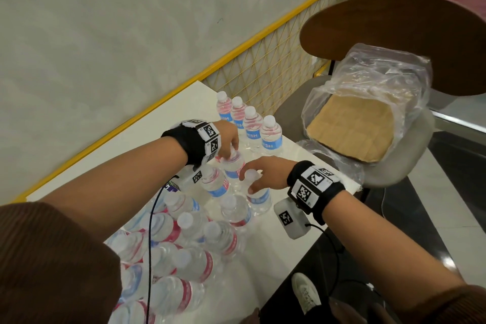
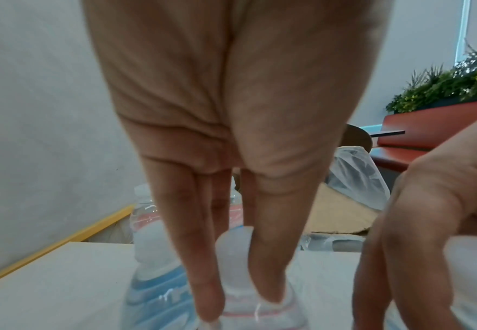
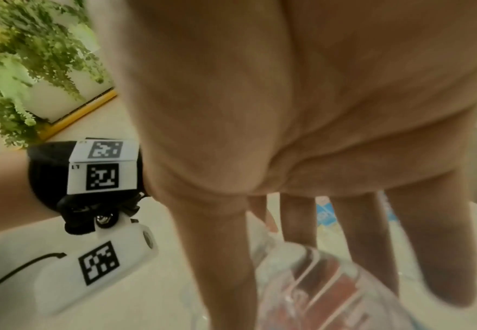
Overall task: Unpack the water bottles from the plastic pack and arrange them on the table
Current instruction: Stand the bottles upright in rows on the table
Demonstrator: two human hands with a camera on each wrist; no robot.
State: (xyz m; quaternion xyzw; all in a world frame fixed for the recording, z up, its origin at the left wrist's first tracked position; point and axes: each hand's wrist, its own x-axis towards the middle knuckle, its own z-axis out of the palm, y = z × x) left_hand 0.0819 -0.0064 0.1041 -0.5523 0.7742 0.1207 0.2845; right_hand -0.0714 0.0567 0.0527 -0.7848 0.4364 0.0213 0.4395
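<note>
Small clear water bottles with white caps and blue or red labels stand crowded (image 1: 184, 234) on the near part of the white table (image 1: 147, 126). A neat row of bottles (image 1: 252, 123) lines the far edge. My left hand (image 1: 228, 152) pinches the neck of one bottle (image 1: 234, 166) at the far end of the crowd; in the left wrist view my fingers (image 2: 203, 268) and thumb flank its cap (image 2: 233, 243). My right hand (image 1: 248, 181) grips the top of a neighbouring bottle (image 1: 260, 198), fingers (image 3: 429, 256) spread down around it (image 3: 316, 290).
An emptied plastic wrap (image 1: 381, 73) with a cardboard tray (image 1: 349, 129) lies on the chair (image 1: 394, 42) beyond the table's right edge. A yellow mesh rail (image 1: 276, 66) runs along the wall. A cable (image 1: 150, 244) crosses the near bottles. My shoe (image 1: 305, 292) shows below.
</note>
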